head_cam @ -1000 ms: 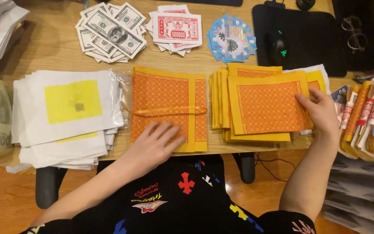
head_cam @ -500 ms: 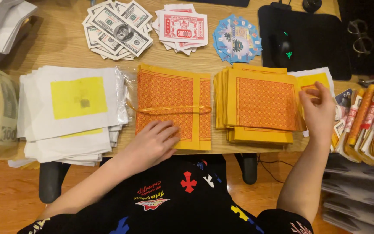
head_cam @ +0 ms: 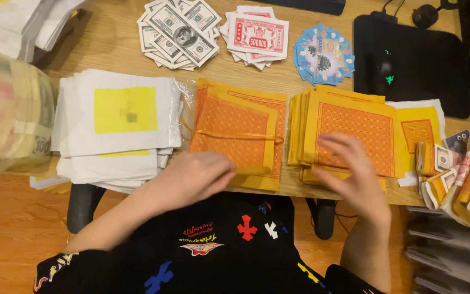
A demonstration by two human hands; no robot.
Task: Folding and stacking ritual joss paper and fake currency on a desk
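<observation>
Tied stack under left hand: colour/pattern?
Orange dotted field with yellow border on the tied stack, orange string across; head view.

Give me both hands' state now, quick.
Left hand: open, flat on the tied orange paper bundle, holding nothing.
Right hand: open, blurred, over the loose orange paper stack.

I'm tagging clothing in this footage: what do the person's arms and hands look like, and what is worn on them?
Both forearms are bare, with no sleeves reaching them. The left hand and right hand show no gloves, and no rings or watch can be made out. The black shirt carries red, white, blue and yellow cross-shaped patches and a red graphic.
</observation>
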